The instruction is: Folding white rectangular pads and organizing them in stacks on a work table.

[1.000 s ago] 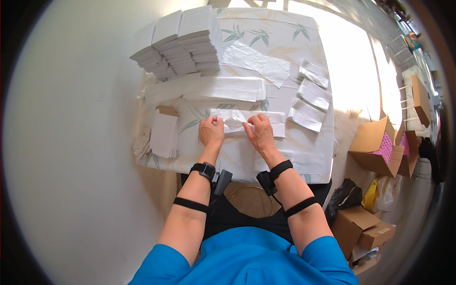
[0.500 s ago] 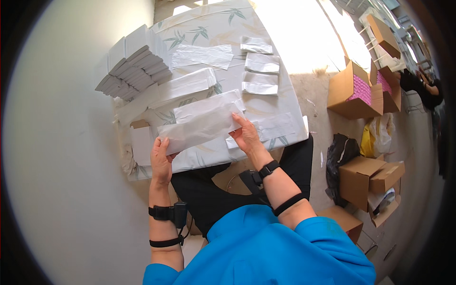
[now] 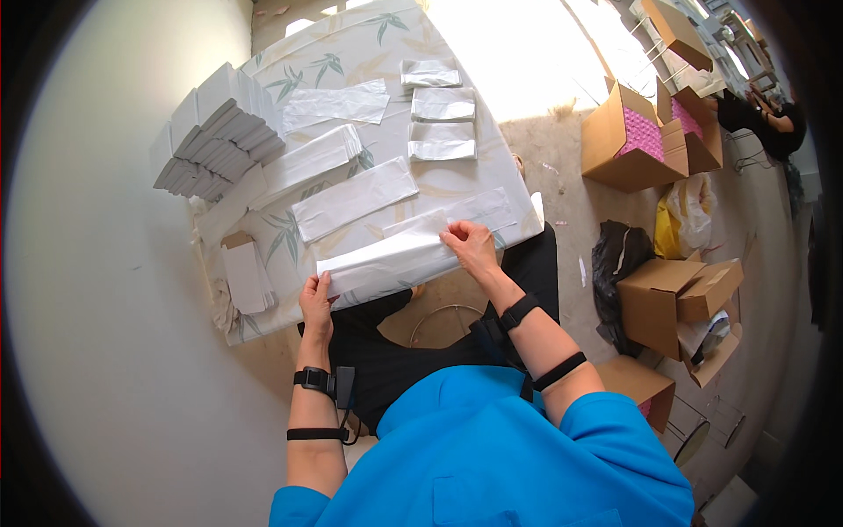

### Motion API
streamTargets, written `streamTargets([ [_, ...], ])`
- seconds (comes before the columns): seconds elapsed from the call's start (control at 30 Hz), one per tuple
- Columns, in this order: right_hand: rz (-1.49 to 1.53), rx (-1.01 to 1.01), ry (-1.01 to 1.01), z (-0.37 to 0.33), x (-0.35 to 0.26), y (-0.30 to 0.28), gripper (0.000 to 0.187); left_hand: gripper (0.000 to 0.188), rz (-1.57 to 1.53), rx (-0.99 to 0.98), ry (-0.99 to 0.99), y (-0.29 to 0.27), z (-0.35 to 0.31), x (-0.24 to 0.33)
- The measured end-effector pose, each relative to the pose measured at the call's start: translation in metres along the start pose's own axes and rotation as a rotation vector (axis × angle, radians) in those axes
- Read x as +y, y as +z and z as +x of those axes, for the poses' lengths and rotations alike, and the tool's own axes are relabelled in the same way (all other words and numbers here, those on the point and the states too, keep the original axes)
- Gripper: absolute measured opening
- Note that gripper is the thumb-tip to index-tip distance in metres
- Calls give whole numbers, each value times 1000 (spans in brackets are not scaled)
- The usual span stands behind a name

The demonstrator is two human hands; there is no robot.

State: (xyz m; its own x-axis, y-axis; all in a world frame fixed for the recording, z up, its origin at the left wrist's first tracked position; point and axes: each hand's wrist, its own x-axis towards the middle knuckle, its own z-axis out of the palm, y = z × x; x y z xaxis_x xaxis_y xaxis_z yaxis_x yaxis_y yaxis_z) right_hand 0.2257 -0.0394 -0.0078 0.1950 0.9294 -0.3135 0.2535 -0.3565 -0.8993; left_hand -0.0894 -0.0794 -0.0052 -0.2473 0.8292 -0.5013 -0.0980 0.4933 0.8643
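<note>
A long, flat white bag or sleeve (image 3: 382, 261) is stretched between my two hands at the table's near edge. My left hand (image 3: 317, 306) pinches its left end between thumb and fingers. My right hand (image 3: 474, 249) pinches its upper right corner. Just beyond it, a similar white sleeve (image 3: 356, 198) lies flat, and farther back is a thicker stack of them (image 3: 312, 163). A thin, see-through strip (image 3: 481, 211) lies beyond my right hand. Small folded white packets (image 3: 443, 140) form a column at the right of the table.
The table (image 3: 399, 61) has a leaf-patterned cover. A tall pile of white folded pieces (image 3: 206, 132) stands against the left wall, with flat white cartons (image 3: 248, 277) nearer me. Cardboard boxes (image 3: 610, 145), some holding pink material, and bags (image 3: 625, 272) sit on the floor at right.
The sleeve in my hands has come nearer to me and off the one lying beneath, which now shows fully. It is tilted so that it looks narrower. My view has shifted slightly right.
</note>
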Motion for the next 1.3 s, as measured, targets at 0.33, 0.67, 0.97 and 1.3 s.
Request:
streamTargets([
  [0.33, -261, 159, 8, 18, 2, 13, 23, 23, 241, 94, 78, 20, 22, -8],
  [0.67, -323, 189, 65, 21, -5, 15, 20, 24, 342, 110, 117, 15, 33, -10],
  [0.97, -392, 232, 32, 25, 2, 17, 22, 22, 1161, 159, 915, 84, -11, 45],
  [1.3, -353, 195, 78, 26, -2, 19, 21, 15, 719, -202, 473, 187, 10, -5],
])
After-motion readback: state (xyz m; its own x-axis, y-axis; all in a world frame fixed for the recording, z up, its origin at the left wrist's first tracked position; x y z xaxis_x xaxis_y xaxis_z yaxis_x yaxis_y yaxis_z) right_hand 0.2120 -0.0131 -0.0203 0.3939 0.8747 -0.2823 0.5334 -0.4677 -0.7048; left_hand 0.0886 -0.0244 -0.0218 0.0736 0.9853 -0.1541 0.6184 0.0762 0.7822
